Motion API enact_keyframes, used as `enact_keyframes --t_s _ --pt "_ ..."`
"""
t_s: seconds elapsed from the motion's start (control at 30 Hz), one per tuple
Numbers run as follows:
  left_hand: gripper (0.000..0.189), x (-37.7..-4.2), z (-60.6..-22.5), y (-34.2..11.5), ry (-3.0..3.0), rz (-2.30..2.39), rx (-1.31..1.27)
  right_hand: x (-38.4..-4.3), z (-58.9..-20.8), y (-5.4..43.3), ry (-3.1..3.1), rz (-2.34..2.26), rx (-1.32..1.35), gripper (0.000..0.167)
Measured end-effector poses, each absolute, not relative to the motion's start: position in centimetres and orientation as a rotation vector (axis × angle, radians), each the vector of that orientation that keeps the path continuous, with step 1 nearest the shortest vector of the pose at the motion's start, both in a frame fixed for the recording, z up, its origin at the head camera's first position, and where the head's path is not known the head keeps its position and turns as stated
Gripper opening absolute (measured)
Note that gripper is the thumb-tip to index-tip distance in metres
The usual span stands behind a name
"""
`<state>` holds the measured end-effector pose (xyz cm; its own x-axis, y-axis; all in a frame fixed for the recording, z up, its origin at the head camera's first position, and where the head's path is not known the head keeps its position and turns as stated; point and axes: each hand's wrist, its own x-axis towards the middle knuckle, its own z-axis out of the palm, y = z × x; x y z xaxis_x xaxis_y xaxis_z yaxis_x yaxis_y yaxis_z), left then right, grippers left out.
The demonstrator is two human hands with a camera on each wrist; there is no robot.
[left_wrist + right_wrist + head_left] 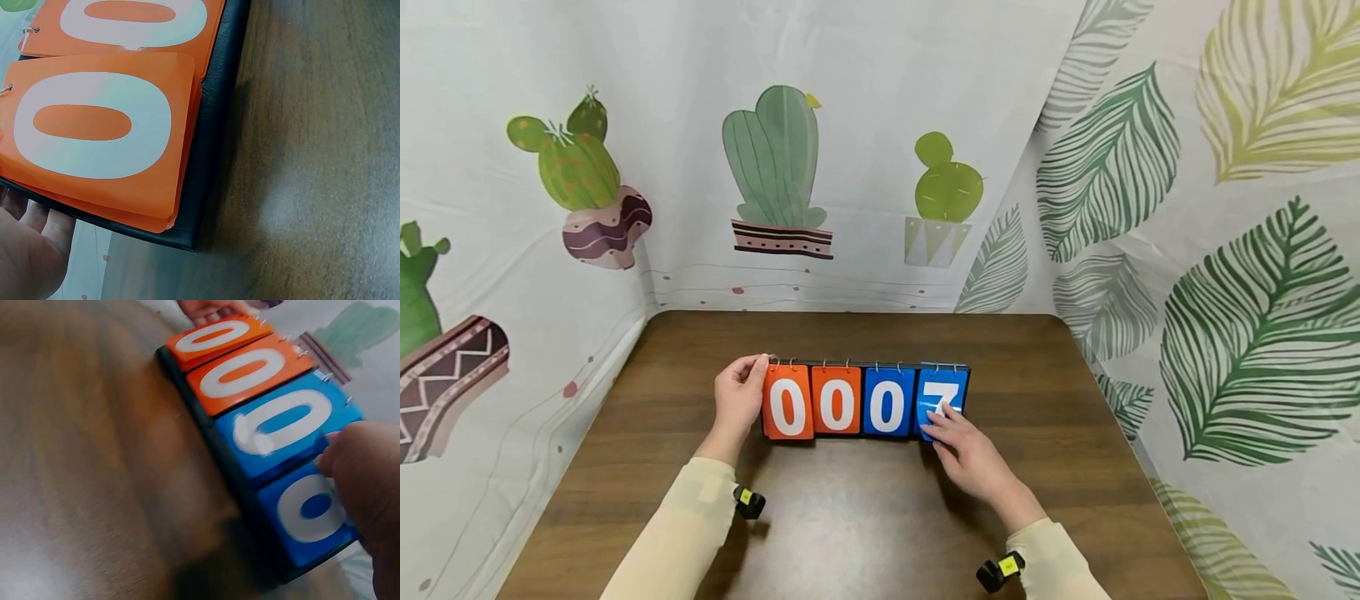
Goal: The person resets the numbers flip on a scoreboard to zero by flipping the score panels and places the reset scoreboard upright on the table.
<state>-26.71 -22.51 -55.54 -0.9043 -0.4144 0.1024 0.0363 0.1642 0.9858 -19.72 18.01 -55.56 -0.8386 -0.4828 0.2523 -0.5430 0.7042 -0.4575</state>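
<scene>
A tabletop flip scoreboard (887, 402) with a black base stands on the brown table. Its two left number cards are orange and its two right ones blue, hung on metal rings. The first three read 0. In the head view the rightmost card (953, 383) looks like a 7, crossed by a thin line; in the right wrist view it bears a rounded digit. My left hand (741, 395) grips the scoreboard's upper left edge, thumb in front, other fingers (57, 230) behind. With fingers spread and loosely bent, my right hand (973, 454) touches the rightmost card's lower part.
The brown wooden table (850, 517) has rounded far corners. Behind it hangs a white curtain (865, 50) printed with cacti, and a leaf-patterned one (1120, 333) is on the right. A small black device sits on each wrist.
</scene>
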Motion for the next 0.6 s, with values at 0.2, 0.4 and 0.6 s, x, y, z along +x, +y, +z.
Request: enact_keyframes --t_s 0.2,0.4,0.6 --pt "0.035 -26.7 -55.5 -22.7 -2.122 -1.798 0.391 -20.1 -57.2 17.6 -2.704 0.769 0.815 0.037" --pt "0.031 -26.4 -54.5 -22.3 -2.114 -1.814 0.391 -20.7 -57.9 17.0 -2.618 0.686 0.817 0.033" --pt "0.031 -26.6 -54.7 -22.4 -2.126 -1.810 0.399 -21.0 -58.5 16.8 -2.658 0.615 0.788 0.032"
